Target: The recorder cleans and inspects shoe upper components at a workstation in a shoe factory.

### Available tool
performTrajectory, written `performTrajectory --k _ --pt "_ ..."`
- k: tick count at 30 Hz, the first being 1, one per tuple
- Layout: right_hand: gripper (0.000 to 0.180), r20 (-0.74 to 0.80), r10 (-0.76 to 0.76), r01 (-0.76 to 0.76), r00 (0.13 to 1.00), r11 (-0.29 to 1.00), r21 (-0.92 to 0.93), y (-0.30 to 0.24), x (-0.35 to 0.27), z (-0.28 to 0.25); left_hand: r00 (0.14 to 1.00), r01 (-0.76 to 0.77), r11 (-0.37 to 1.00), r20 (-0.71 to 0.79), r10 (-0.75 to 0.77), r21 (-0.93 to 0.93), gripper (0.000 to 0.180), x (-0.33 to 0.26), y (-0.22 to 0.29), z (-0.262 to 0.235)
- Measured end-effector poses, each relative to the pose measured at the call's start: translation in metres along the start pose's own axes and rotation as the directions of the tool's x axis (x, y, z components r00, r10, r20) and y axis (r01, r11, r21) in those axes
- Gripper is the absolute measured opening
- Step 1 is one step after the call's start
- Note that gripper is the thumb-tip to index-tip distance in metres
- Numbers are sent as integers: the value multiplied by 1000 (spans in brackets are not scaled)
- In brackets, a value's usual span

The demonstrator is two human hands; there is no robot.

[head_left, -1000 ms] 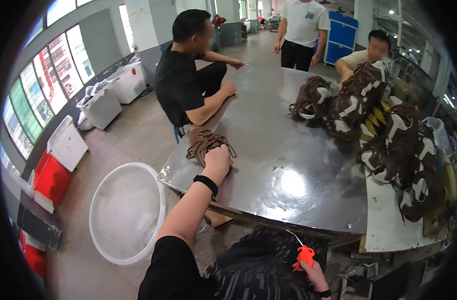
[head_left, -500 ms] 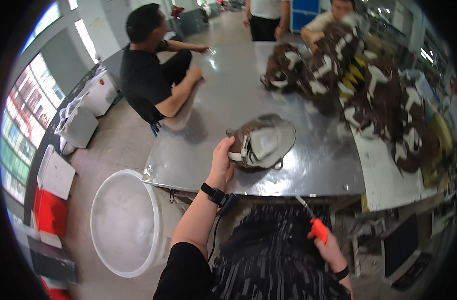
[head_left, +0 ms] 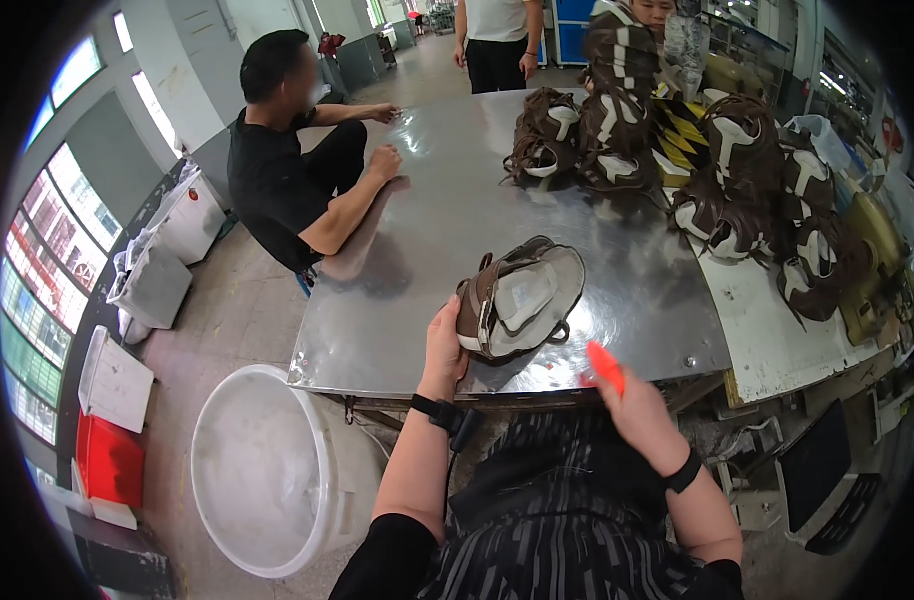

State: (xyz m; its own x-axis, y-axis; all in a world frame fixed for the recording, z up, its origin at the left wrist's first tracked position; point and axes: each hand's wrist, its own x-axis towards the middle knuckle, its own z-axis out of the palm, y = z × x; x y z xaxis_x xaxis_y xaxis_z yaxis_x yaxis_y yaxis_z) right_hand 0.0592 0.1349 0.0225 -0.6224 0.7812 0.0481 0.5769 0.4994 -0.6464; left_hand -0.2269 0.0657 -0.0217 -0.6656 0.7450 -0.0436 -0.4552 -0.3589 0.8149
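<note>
My left hand [head_left: 443, 345] grips the left end of a brown and off-white shoe upper [head_left: 522, 300]. Its pale grey inside faces up, over the near part of the metal table [head_left: 417, 270]. In my right hand [head_left: 642, 415] is a red-handled tool [head_left: 607, 368], the fingers wrapped round its handle. Motion blurs this tool, and its thin metal end cannot be made out now. The right hand is at the table's near edge, to the right of the shoe upper and apart from it.
Brown and white shoe uppers [head_left: 732, 140] are heaped at the far right, partly on a white board [head_left: 767, 330]. A large white tub [head_left: 202, 450] stands at the table's left corner. One person [head_left: 277, 170] sits at the left edge; others are beyond the table.
My right hand has risen with the red-handled tool from beside my lap to the table edge, closer to the shoe upper. The shoe upper has tilted slightly in my left hand.
</note>
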Motion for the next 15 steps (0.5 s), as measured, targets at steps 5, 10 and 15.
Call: performTrajectory --k 5,10,15 --pt "41 -36 84 -84 996 996 2 -4 15 -13 998 34 997 -46 -37 -68 37 4 6 4" --pt "38 74 -172 166 982 982 89 -45 21 2 984 136 982 -97 -149 -135 38 7 13 4" --pt "40 -78 3 5 997 995 102 -34 75 -3 980 168 970 -77 -183 -177 39 12 10 5"
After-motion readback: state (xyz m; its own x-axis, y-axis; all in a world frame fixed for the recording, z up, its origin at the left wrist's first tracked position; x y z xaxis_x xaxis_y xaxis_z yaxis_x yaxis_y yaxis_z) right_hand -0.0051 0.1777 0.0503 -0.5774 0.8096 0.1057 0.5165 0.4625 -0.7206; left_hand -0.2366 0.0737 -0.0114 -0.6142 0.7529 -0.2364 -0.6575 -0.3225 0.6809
